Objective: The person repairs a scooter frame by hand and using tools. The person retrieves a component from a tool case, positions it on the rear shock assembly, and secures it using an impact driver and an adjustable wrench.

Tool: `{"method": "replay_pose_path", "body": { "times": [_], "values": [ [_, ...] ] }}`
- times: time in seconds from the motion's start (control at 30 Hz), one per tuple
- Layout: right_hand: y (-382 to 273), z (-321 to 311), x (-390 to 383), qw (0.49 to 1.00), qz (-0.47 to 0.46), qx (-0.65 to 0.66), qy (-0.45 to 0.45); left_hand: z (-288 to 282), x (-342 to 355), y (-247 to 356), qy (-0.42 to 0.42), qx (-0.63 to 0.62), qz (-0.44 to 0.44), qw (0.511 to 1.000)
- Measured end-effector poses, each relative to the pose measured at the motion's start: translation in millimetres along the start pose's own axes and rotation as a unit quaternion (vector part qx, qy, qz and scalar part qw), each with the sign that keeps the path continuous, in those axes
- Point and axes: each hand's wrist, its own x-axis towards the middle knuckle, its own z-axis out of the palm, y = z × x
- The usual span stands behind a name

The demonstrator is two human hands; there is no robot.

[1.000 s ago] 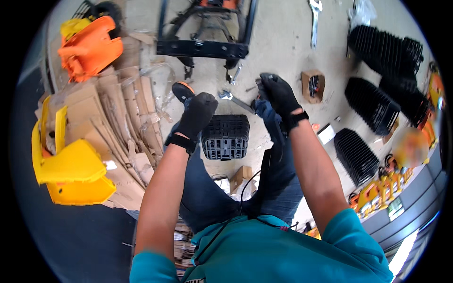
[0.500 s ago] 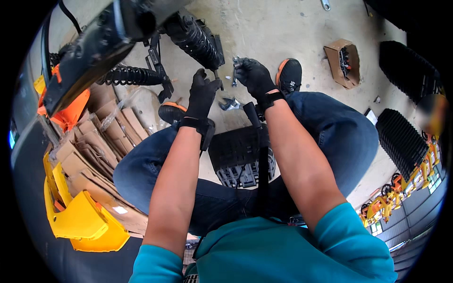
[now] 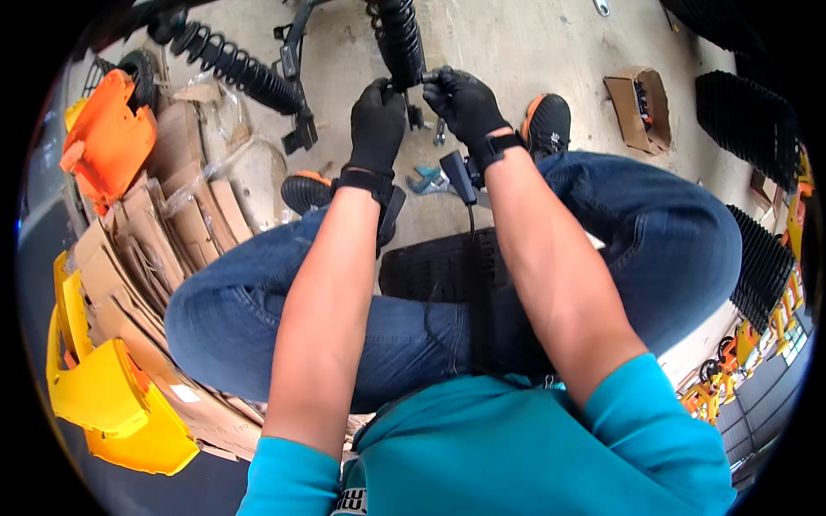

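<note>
1. Holds the left hand [image 3: 379,127], gloved in black, at the lower end of a coil-sprung strut [image 3: 398,43].
2. Has the left fingers bent inward; cannot tell, with glove and strut both so dark, whether pinching anything.
3. Sets the right hand [image 3: 466,105], also gloved, across from the left at the same strut end, finger and thumb pressed together on a small part [image 3: 429,77], grey and hard to identify.
4. Has a second strut [image 3: 232,67] slanting well to the left.
5. Shows a wrench [image 3: 440,132] on the floor just below the right hand, and an adjustable wrench [image 3: 424,181] nearer the body.
6. Sits with knees wide, a black panel [image 3: 430,267] partly hidden between.
7. Has cardboard [image 3: 142,279] and yellow panels [image 3: 99,391] at left, an open box [image 3: 626,107] at right.
</note>
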Motion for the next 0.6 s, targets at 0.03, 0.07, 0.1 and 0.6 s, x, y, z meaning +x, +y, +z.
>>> {"method": "replay_pose_path", "body": {
  "times": [0.03, 0.07, 0.1, 0.6],
  "values": [
    [18, 13, -3, 0.999, 0.011, 0.041, 0.026, -3, -1, 2, -0.024, -0.048, -0.022, 0.998],
    [20, 15, -1, 0.999, 0.005, 0.043, 0.032, -6, -2, 12, -0.047, -0.052, -0.037, 0.997],
    [21, 16, 2, 0.998, -0.002, 0.045, 0.036, -10, -2, 20, -0.071, -0.055, -0.055, 0.994],
    [-9, -1, 19, 0.755, 0.403, 0.517, -0.011, -10, -24, 31, -0.09, -0.166, -0.09, 0.978]
  ]
}}
